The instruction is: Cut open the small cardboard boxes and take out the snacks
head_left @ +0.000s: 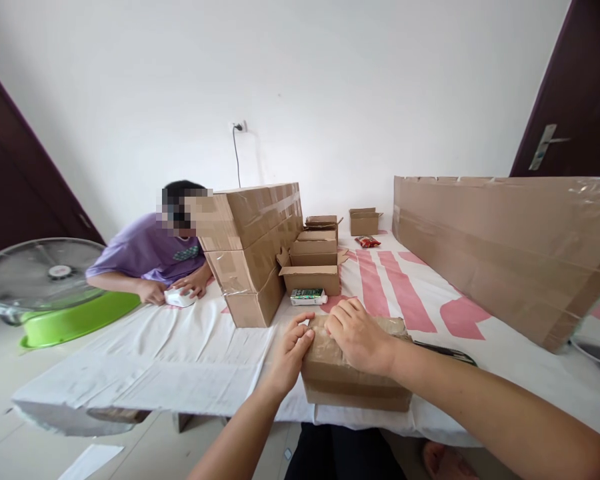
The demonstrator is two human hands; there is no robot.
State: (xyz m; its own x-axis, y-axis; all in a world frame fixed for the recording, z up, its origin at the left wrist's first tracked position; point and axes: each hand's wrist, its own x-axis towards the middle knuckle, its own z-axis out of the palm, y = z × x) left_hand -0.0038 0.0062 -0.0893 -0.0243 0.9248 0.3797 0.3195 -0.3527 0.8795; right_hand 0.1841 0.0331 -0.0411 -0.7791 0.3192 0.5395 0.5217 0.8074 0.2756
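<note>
The left hand [289,352], fingers loosely spread, seemingly steadies the cardboard box [355,395]; the right hand's [357,339] curled fingers hide any grip.

I'm counting two bare hands [359,339] on one taped box [355,392], at least three small open boxes [316,282], one red packet [368,242], one carton [307,297], one fan [35,273], two doors [575,93], plus one other person [147,250] lol.

Beyond the grip rises a white wall [330,80] with a power socket [239,126]. Far right of the grip stands a dark door [577,100]. Left of the grip, pale floor tiles [7,403] show beside a cloth-covered table [170,373].
</note>
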